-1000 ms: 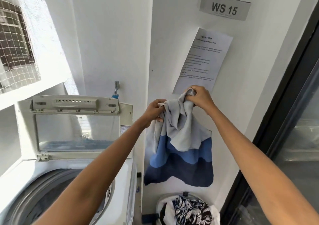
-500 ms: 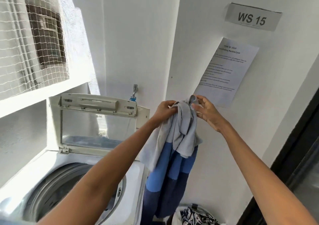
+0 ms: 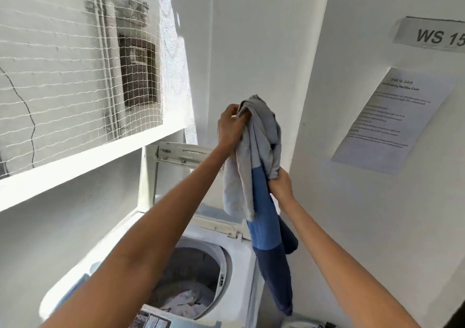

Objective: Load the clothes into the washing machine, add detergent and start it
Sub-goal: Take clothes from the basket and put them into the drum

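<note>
Head view, garment: a grey-and-blue garment hung in the air above the right rear corner of the washing machine, grey at the top, light blue in the middle, dark blue at the bottom.
Head view, left hand: my left hand was raised high, its fingers clamped on the bunched grey top of the garment.
Head view, right hand: my right hand was lower, just to the right, fingers curled tight on a grey fold where grey met blue.
Head view, machine: the lid stood upright at the back; the drum lay open below my left forearm, with some pale laundry at its bottom.
Head view, panel: a strip of the control panel showed at the lower edge, too blurred to read.
Head view, wall: a printed sheet and a sign reading "WS 15" were fixed on the white wall to the right.
Head view, left side: netting covered an opening above a white ledge.
</note>
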{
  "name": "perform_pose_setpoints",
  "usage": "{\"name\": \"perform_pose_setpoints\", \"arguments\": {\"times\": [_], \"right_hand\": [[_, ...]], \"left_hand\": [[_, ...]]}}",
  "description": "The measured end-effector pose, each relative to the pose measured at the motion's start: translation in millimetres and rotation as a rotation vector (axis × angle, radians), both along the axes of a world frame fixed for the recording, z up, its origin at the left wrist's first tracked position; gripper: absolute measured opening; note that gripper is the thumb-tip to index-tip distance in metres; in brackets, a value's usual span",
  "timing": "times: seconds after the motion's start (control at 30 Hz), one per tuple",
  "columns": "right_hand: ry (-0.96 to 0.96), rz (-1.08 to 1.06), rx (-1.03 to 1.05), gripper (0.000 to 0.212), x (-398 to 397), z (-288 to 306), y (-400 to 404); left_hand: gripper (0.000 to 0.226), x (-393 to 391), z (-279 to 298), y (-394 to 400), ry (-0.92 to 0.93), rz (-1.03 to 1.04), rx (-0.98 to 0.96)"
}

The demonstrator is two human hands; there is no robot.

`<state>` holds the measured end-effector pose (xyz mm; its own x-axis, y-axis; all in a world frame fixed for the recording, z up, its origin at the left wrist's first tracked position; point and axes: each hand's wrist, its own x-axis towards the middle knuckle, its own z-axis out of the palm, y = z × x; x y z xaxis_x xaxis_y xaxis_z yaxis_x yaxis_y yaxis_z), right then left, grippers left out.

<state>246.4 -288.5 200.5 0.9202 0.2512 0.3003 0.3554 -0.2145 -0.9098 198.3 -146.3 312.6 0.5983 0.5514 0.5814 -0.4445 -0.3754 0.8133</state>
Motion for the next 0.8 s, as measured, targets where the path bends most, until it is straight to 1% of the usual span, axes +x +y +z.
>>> {"name": "perform_pose_setpoints", "arguments": {"times": [0.07,0.13,0.2,0.27,0.33,0.4,0.5,0.6,0.73,0.8], "right_hand": [[0.019,0.022,0.093,0.017,-7.9,14.8,31.4],[0.103,0.089,0.265,0.023,-17.3,30.6,65.1],[0.175,0.126,0.415,0.025,-24.8,46.4,98.1],[0.221,0.135,0.477,0.024,-29.6,53.8,127.4],[0.213,0.119,0.457,0.019,-33.5,48.1,149.4],[0.184,0.089,0.408,0.014,-39.1,31.3,161.3],[0.227,0.043,0.307,0.022,-42.1,-13.1,175.0],[0.288,0.022,0.185,0.021,-40.0,-61.4,186.2],[0.447,0.153,0.002,0.019,-37.8,-122.1,196.9],[0.567,0.23,0.007,0.016,-37.6,-159.0,202.4]], "left_hand": [[0.018,-17.4,4.0,30.5,0.004,0.151,0.011],[0.023,-37.4,6.0,60.8,0.02,0.266,0.046],[0.031,-54.0,8.6,87.6,0.047,0.339,0.083],[0.037,-66.7,10.3,109.3,0.069,0.376,0.086],[0.037,-76.0,6.9,127.8,0.125,0.397,0.104],[0.036,-81.0,-6.4,141.9,0.242,0.408,0.135],[0.03,-85.0,-50.5,161.8,0.421,0.412,0.13],[0.032,-89.2,-101.4,178.1,0.564,0.436,0.134],[0.035,-92.6,-160.7,196.1,0.726,0.475,0.17],[0.031,-90.2,-188.8,201.5,0.744,0.441,0.12]]}}
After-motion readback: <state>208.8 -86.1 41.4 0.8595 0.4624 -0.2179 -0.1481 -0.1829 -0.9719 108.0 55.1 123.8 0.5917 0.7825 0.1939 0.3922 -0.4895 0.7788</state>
